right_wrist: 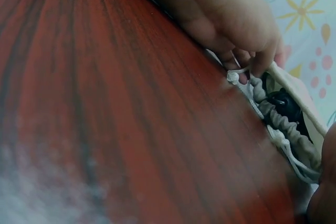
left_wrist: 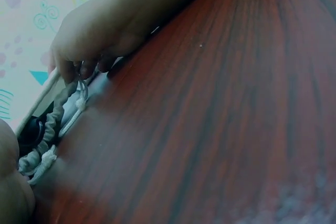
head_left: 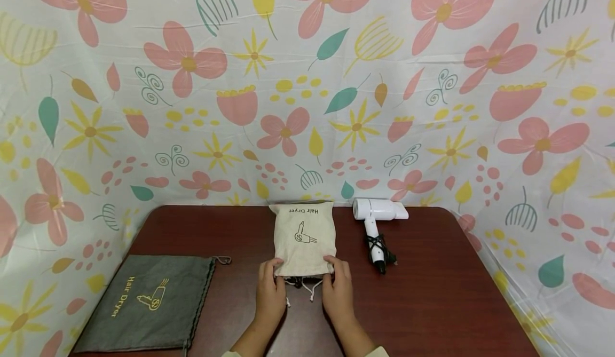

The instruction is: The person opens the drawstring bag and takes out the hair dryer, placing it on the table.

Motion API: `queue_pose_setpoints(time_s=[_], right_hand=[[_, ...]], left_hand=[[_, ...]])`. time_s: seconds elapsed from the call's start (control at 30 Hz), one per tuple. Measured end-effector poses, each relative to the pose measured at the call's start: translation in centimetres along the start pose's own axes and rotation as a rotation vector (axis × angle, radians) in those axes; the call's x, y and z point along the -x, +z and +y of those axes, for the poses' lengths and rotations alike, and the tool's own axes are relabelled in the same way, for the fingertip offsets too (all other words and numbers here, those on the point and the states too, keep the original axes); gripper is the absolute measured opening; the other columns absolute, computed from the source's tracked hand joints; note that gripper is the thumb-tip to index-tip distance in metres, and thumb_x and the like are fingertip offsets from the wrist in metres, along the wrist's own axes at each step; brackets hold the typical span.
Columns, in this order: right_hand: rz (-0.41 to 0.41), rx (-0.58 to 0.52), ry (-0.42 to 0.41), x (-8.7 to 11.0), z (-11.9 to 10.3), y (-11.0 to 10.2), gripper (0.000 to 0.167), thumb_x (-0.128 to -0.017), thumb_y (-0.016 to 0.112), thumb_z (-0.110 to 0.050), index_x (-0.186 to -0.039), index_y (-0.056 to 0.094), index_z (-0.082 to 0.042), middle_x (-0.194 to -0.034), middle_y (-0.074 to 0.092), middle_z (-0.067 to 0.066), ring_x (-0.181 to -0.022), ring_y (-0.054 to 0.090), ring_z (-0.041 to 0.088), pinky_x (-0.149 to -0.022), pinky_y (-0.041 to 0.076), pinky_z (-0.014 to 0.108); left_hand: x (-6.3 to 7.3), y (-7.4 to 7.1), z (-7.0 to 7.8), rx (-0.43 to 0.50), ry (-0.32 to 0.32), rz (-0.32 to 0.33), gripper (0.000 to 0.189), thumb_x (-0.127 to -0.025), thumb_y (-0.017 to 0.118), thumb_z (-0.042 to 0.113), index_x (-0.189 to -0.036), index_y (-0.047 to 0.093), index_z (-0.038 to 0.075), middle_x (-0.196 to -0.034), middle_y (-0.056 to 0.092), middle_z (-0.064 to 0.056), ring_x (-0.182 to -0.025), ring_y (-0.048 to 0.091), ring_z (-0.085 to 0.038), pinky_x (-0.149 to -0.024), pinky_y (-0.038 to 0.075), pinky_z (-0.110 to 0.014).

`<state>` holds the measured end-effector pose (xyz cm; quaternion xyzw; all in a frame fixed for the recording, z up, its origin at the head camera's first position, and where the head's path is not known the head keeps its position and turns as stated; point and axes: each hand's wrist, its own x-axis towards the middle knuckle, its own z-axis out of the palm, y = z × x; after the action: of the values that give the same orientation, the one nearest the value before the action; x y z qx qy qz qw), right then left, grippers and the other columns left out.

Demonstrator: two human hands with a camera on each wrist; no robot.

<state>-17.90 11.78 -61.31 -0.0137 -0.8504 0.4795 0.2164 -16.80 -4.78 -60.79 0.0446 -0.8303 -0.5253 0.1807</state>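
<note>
A beige drawstring bag (head_left: 305, 239) printed "Hair Dryer" lies at the table's back middle, its mouth toward me. My left hand (head_left: 270, 295) grips one corner of the mouth, and my right hand (head_left: 339, 295) grips the opposite corner, thumbs at the near edge. Between the hands hang white drawstrings (head_left: 312, 288) with knotted ends. Both wrist views look into the parted mouth, where a black thing (right_wrist: 286, 103) sits inside beside the gathered cloth edge (left_wrist: 51, 121); its kind is mostly hidden.
Right of the bag lies a white hair dryer (head_left: 379, 209), a black cord (head_left: 377, 242) wound round its handle. A dark grey drawstring bag (head_left: 168, 277), also printed "Hair Dryer", lies flat at the left. Behind the brown table (head_left: 432, 293) hangs a flowered cloth (head_left: 288, 170).
</note>
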Motion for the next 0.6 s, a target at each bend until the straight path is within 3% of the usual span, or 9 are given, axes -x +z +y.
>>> queue_pose_setpoints(time_s=[0.27, 0.43, 0.6], right_hand=[[-0.005, 0.024, 0.014, -0.02, 0.22, -0.17, 0.044, -0.088, 0.056, 0.011, -0.118, 0.069, -0.019, -0.112, 0.058, 0.006, -0.104, 0.054, 0.022, -0.088, 0.042, 0.04], [0.011, 0.01, 0.022, -0.03, 0.34, -0.5, 0.043, -0.091, 0.055, 0.012, -0.119, 0.07, -0.017, -0.114, 0.059, 0.006, -0.107, 0.055, 0.02, -0.088, 0.045, 0.037], [0.042, 0.023, -0.015, -0.15, 0.5, -0.76, 0.045, -0.088, 0.056, 0.013, -0.119, 0.07, -0.016, -0.114, 0.063, 0.008, -0.109, 0.053, 0.026, -0.092, 0.036, 0.041]], left_hand=[[-0.06, 0.19, -0.61, -0.005, 0.051, 0.031, 0.039, -0.092, 0.051, -0.012, -0.119, 0.06, 0.015, -0.121, 0.055, -0.004, -0.106, 0.057, -0.016, -0.087, 0.051, -0.034], [-0.17, -0.05, -0.78, 0.007, 0.036, 0.045, 0.041, -0.093, 0.047, -0.013, -0.117, 0.061, 0.016, -0.122, 0.054, -0.003, -0.107, 0.056, -0.016, -0.086, 0.05, -0.032], [-0.36, -0.22, -0.92, 0.014, 0.014, 0.05, 0.041, -0.094, 0.045, -0.013, -0.116, 0.062, 0.017, -0.123, 0.054, -0.003, -0.106, 0.056, -0.016, -0.085, 0.048, -0.031]])
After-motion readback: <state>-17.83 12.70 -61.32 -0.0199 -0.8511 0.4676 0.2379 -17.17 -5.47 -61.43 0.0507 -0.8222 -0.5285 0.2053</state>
